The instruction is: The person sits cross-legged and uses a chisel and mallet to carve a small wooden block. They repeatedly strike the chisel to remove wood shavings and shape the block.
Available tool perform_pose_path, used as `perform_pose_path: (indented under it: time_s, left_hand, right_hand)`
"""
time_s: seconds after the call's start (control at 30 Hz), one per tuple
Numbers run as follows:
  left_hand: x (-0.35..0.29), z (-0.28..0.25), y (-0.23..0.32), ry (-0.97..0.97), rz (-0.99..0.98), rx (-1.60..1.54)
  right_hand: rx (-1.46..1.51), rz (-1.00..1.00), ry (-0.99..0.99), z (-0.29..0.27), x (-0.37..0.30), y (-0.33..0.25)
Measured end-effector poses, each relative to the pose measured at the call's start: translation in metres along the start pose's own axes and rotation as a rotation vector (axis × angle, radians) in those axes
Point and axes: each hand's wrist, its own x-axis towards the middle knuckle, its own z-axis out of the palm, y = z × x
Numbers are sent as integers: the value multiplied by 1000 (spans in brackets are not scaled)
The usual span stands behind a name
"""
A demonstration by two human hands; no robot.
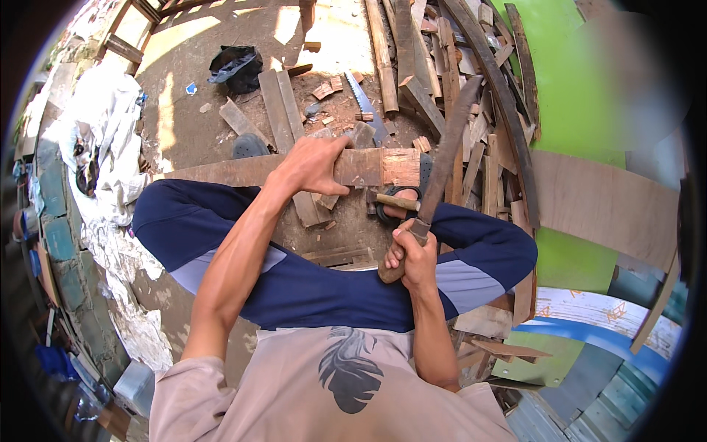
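Observation:
My left hand [313,162] grips a wooden plank [236,171] from above, its thumb and fingers over the two edges. The plank lies crosswise in front of my bent legs, and its right end shows paler, freshly exposed wood. In my right hand [416,254] is a machete [449,147], held by its wooden handle. Its long, dark, rusty blade points up and away, to the right of the plank's end and apart from it. Below that end lies what looks like a hammer [398,201] with a short wooden handle, close to my foot.
A handsaw [366,110] lies on the ground beyond the plank, among wood chips and offcuts. Long timber pieces [490,96] are piled at the right, beside a green panel [574,81]. A black plastic bag [236,66] sits farther off. White crumpled sheeting [99,147] lies at the left.

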Motion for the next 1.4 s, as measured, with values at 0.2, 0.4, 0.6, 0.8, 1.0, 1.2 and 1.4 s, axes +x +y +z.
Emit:
perform_pose_path:
  time_s: [0.2, 0.4, 0.6, 0.8, 1.0, 1.2, 1.4]
  left_hand:
    - [-1, 2, -1, 21, 27, 3]
    - [-1, -3, 4, -18, 9, -18]
    - [-1, 0, 2, -11, 17, -25]
    - [1, 0, 1, -5, 26, -22]
    - [2, 1, 1, -15, 29, -6]
    - [-2, 1, 1, -38, 9, -8]
    - [1, -2, 6, -41, 7, -18]
  right_hand:
    - [49, -115, -7, 4, -13, -16]
    - [-32, 59, -49, 7, -9, -1]
    - [-53, 112, -27, 0, 0, 10]
    - [37, -108, -15, 3, -3, 12]
    - [88, -117, -26, 6, -16, 3]
    - [46, 120, -25, 1, -9, 0]
    - [10, 50, -64, -2, -7, 10]
